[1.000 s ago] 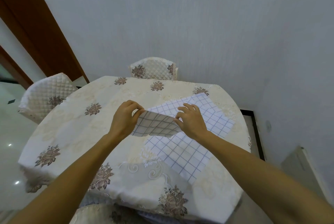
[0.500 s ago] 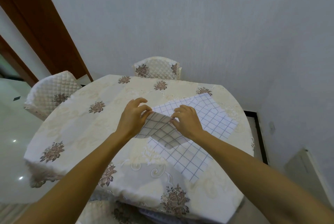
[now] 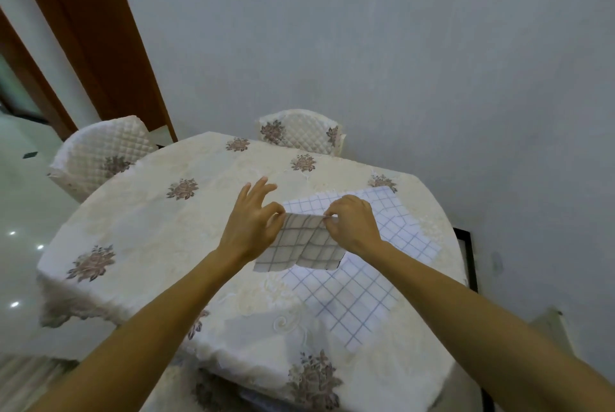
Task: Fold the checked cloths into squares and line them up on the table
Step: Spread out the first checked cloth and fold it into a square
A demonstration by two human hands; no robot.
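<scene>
A small checked cloth (image 3: 301, 245) is held above the table (image 3: 149, 212), its far edge pinched by the left hand (image 3: 252, 224), other fingers spread, and the curled right hand (image 3: 353, 224); a larger checked cloth (image 3: 349, 295) is spread flat beneath, towards the right.

I can read no words, numbers, labels or brand marks anywhere in front of me. The raised checked cloth (image 3: 306, 245) bears only dark grid lines. The flat checked cloth (image 3: 349, 298) below it bears only blue ones. The cover of the desk (image 3: 159, 245) has only printed flowers.
</scene>
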